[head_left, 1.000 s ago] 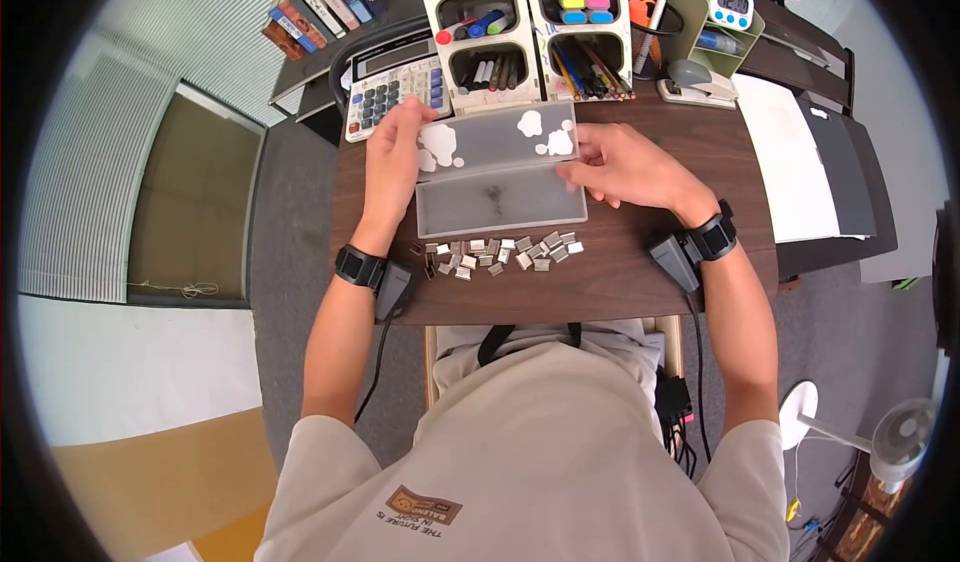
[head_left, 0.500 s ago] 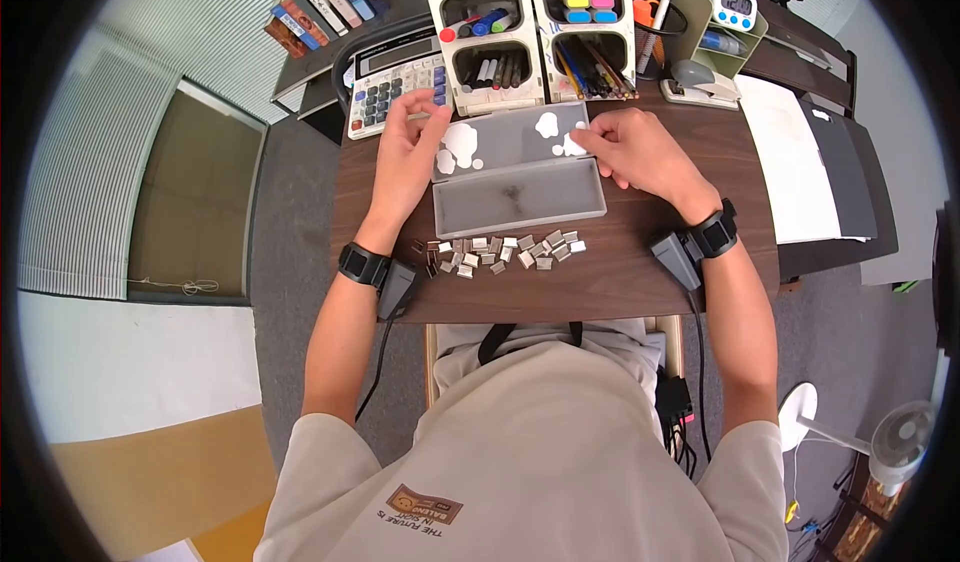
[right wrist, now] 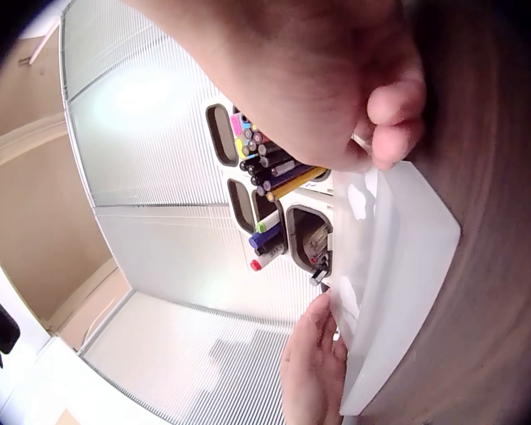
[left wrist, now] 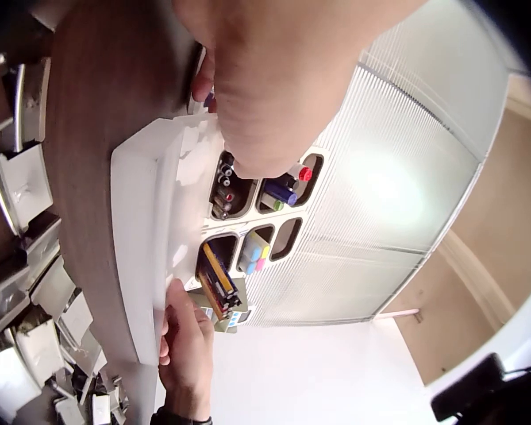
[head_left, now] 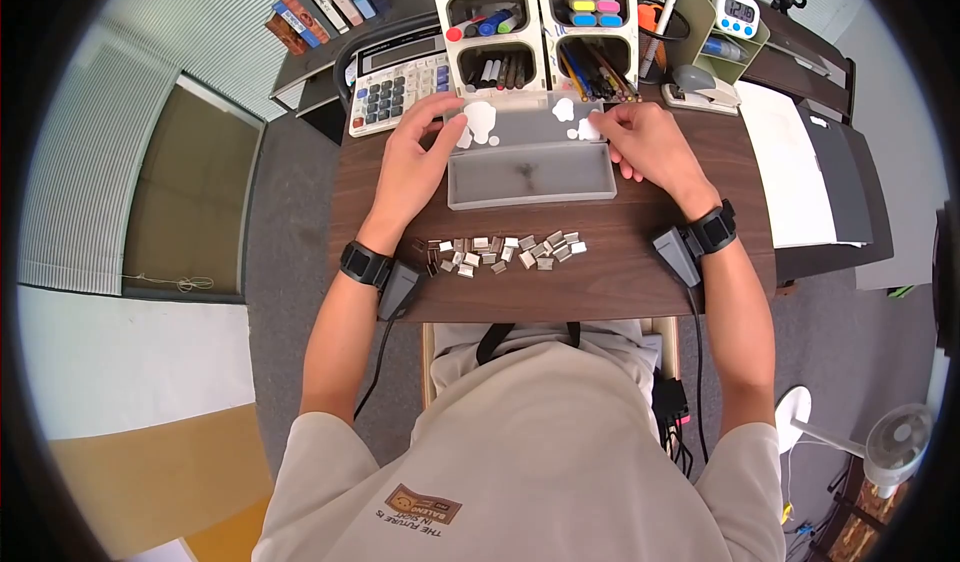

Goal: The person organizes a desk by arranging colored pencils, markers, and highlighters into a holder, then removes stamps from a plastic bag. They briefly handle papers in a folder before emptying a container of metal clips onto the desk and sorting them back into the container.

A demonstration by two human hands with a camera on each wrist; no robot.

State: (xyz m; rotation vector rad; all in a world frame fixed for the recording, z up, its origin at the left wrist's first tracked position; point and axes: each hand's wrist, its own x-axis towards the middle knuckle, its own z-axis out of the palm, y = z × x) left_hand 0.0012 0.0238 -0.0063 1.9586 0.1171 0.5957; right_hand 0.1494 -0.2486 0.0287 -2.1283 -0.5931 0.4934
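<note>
A translucent grey pencil case (head_left: 530,177) lies open on the desk, its hinged lid (head_left: 525,125) with white cloud-like patches turned toward the pen organizer. At the lid's left end, my left hand (head_left: 415,157) holds the edge between thumb and fingers. My right hand (head_left: 655,152) pinches the lid's right end, thumb in front and other fingers curled below. The tray of the case has a dark smudge on its floor. Nearer the body, several small metal slide clips (head_left: 500,252) are scattered on the wood.
Behind the lid stands a white pen organizer (head_left: 543,42) with pens, pencils and highlighters. A calculator (head_left: 400,87) is at the back left. A stapler (head_left: 700,92) and a green holder with a digital timer (head_left: 737,14) stand at the back right, near white paper (head_left: 785,162).
The pencil case has slid right and away from the body, toward the organizer, with both hands following at its lid. The metal clips have stayed put.
</note>
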